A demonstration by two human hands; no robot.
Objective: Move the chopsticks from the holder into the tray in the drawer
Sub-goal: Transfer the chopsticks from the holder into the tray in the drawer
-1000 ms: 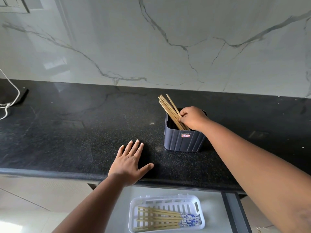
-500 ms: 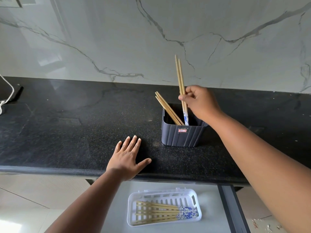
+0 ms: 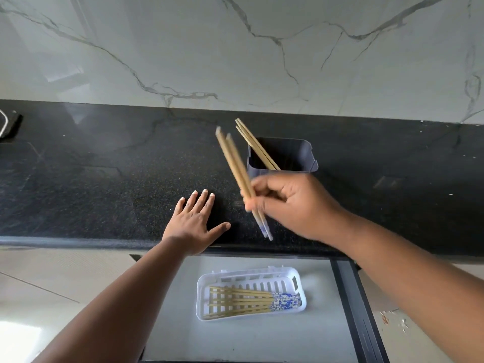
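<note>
My right hand (image 3: 293, 205) grips a pair of bamboo chopsticks (image 3: 234, 163) with blue-patterned ends, held tilted above the black counter in front of the holder. The dark grey holder (image 3: 306, 153) stands on the counter with a few chopsticks (image 3: 255, 144) leaning at its left side. My left hand (image 3: 193, 224) lies flat on the counter edge, fingers spread, holding nothing. Below, the open drawer (image 3: 262, 341) holds a white slotted tray (image 3: 262, 277) with several chopsticks (image 3: 243, 301) lying lengthwise in it.
The black stone counter (image 3: 104, 184) runs across the view under a white marble wall (image 3: 235, 48). A white cable and dark object (image 3: 7, 124) sit at the far left. The drawer's dark right rail (image 3: 358, 310) runs beside the tray. Tiled floor shows on both sides.
My right hand has lifted the pair of chopsticks out of the holder and brought it down and toward me over the counter. The left hand has stayed in place.
</note>
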